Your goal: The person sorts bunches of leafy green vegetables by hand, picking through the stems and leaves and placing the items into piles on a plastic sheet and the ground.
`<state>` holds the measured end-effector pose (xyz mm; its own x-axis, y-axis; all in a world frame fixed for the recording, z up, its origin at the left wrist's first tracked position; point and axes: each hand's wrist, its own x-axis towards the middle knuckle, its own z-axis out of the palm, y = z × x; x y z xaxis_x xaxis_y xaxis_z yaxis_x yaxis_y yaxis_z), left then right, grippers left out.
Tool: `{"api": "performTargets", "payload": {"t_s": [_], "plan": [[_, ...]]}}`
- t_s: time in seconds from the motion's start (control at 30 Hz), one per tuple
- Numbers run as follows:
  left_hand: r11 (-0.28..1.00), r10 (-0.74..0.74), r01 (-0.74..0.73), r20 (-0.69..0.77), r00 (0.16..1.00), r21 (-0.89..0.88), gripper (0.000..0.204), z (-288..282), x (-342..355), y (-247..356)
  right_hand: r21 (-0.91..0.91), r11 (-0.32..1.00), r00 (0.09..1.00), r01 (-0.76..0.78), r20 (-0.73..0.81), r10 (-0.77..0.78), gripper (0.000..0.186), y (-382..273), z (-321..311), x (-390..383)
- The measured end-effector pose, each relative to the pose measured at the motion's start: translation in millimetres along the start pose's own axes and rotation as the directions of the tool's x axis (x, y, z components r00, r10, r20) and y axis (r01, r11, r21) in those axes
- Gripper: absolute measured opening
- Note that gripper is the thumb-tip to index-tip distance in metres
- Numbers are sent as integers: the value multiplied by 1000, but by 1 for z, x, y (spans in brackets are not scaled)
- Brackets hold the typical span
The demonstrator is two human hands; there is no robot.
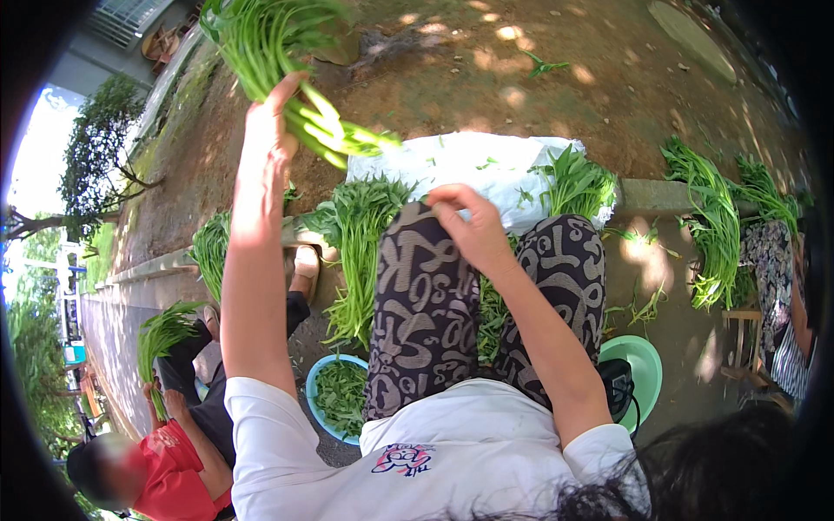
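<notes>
My left hand (276, 122) is stretched out to the far left, closed around a bunch of long-stemmed leafy greens (261, 52). The leaves point away from me and blur slightly; the pale stem ends hang toward the white sheet (452, 161). Over my left knee, my right hand (473, 224) has its thumb and fingers drawn together; what they hold, if anything, is too small to make out. Beside that knee a pile of greens (360, 252) hangs down from the sheet's left edge. Another bunch (580, 184) rests at its right end.
A blue basin (320, 391) of cut leaves stands by my left thigh, a green basin (647, 369) by my right. A person in red (182, 460) holds greens at left; another person (786, 347) sits at right. More greens (708, 230) drape over the stone curb (643, 193).
</notes>
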<state>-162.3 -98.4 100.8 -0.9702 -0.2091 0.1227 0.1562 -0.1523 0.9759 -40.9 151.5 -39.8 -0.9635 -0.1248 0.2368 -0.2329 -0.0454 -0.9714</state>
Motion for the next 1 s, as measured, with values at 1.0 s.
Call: {"api": "performTargets", "payload": {"t_s": [1.0], "plan": [[698, -678, 677, 91, 730, -234, 24, 41, -216, -148, 349, 777, 851, -523, 166, 498, 24, 25, -37, -34]]}}
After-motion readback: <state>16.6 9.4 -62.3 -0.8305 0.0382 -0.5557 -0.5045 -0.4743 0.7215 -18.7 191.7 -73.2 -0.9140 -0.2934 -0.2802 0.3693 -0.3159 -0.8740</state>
